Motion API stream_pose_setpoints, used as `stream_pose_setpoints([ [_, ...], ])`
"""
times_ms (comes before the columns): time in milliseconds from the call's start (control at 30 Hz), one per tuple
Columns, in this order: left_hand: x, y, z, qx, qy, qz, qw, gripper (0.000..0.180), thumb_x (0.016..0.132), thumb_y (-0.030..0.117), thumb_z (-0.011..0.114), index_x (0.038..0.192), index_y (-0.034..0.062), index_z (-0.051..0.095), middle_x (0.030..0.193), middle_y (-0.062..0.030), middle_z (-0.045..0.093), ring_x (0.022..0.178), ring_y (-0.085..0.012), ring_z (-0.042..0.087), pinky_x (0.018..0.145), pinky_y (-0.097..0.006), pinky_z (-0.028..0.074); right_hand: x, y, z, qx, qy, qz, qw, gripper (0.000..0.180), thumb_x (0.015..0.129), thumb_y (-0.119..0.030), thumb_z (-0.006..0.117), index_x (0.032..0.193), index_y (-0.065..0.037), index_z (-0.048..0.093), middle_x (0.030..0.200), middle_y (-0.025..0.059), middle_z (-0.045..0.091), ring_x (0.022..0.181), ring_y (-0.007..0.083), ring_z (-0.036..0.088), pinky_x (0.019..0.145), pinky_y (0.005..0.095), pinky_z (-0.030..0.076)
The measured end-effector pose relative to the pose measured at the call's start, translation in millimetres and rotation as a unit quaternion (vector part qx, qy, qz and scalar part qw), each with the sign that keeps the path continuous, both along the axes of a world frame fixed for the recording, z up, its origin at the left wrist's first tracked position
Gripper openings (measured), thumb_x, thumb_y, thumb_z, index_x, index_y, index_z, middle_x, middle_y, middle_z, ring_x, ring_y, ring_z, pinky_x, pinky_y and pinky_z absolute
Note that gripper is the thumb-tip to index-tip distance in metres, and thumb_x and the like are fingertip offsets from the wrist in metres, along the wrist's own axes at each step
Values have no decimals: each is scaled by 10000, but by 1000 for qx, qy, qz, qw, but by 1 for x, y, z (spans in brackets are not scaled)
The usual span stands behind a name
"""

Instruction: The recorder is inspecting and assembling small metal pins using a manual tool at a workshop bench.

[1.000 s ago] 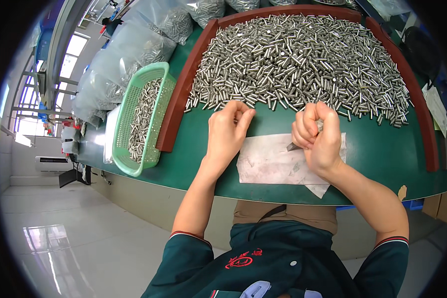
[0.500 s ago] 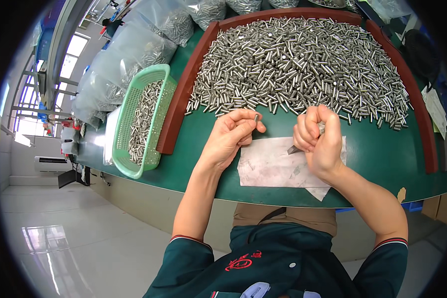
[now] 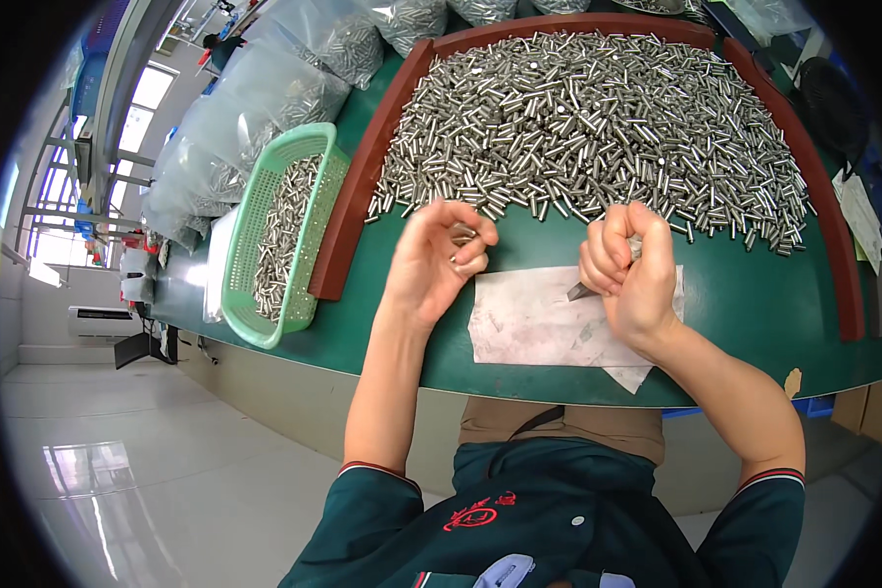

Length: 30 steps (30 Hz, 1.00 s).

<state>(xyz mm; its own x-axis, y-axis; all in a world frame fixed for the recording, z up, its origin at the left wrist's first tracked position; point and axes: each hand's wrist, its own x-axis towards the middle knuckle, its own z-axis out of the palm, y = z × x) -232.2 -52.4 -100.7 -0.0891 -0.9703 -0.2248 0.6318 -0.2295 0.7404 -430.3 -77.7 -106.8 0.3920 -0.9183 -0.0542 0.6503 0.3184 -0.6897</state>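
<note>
At centre, the left hand (image 3: pixel 439 257) has turned its palm up, fingers loosely curled, grip unclear: handling seems midway. The right hand (image 3: pixel 625 269) stays clenched on a grey piece (image 3: pixel 580 291). Metal pins (image 3: pixel 578 127) fill upper centre.

Both bare forearms reach in over the near edge of the counter (image 3: pixel 755 304), and I can see the right elbow bent outward. The left hand (image 3: pixel 441 260) is raised with its palm partly upturned, fingers loosely curled. The right hand (image 3: pixel 632 279) is balled in a fist, its forearm slanting inward, well apart from the left.
</note>
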Motion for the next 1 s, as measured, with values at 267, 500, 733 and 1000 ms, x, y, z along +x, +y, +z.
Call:
stream_pose_setpoints([
  [267, 10, 1, -9, -85, -618, 128, 771, 99, 729, 85, 640, 728, -1, 590, 518, 7, 440, 482, -63, 395, 463, -207, 313, 0, -2, -1, 4, 5, -8, 1000, 356, 853, -225, 274, 522, -94, 279, 430, -12, 239, 380, 69, 176, 366, 226, 162],
  [500, 3, 2, -7, -122, -742, 80, 654, 80, 697, 37, 627, 762, -1, 598, 503, -45, 444, 449, -111, 422, 464, -254, 360, 1, -2, 1, 7, 6, -3, 1000, 355, 851, -230, 272, 521, -97, 275, 429, -11, 238, 378, 71, 173, 364, 228, 161],
  [733, 0, 6, -2, -101, -511, 36, 853, 100, 788, 79, 590, 795, -20, 586, 672, 34, 520, 626, -34, 443, 552, -189, 373, 0, -2, 1, 14, 5, -6, 1000, 365, 859, -239, 275, 521, -100, 270, 427, -11, 236, 375, 71, 169, 360, 229, 158],
  [1000, -19, 15, -1, -72, -526, -8, 848, 86, 761, 61, 607, 776, -23, 597, 647, 31, 532, 578, -24, 430, 514, -173, 360, -1, 0, -2, 10, 5, -18, 1000, 339, 843, -224, 284, 529, -94, 279, 428, -11, 244, 377, 68, 174, 362, 226, 162],
])
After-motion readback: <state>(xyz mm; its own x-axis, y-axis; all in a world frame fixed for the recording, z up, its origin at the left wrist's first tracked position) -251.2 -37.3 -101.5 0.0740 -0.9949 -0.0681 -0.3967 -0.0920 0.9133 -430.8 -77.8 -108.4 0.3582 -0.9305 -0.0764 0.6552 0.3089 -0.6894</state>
